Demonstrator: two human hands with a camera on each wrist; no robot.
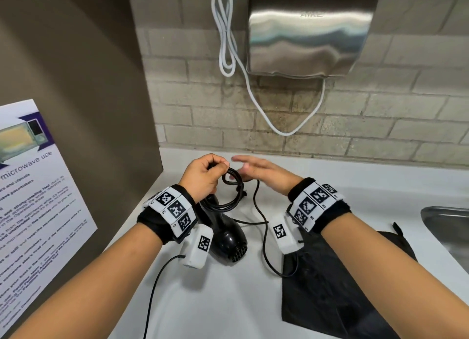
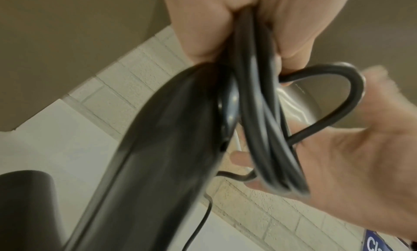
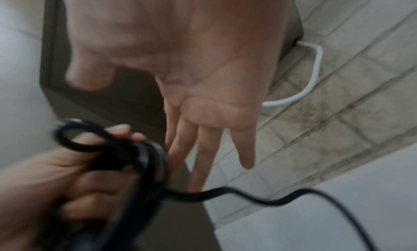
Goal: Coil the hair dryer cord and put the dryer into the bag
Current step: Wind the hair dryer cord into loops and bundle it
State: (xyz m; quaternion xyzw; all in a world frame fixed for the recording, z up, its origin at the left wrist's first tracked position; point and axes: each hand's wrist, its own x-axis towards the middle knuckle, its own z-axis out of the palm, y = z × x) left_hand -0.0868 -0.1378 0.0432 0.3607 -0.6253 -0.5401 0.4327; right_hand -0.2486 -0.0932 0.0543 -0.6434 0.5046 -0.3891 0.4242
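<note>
While left hand fingers clutch coiled cord, right hand fingers spread, seemingly just beside it

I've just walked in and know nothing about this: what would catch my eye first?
Probably the left hand at the middle, gripping loops of black cord above a black hair dryer on the white counter, with the right hand open beside it. Above hangs a shiny steel hand dryer.

Steel hand dryer, poster (microwave, seemingly).
</note>
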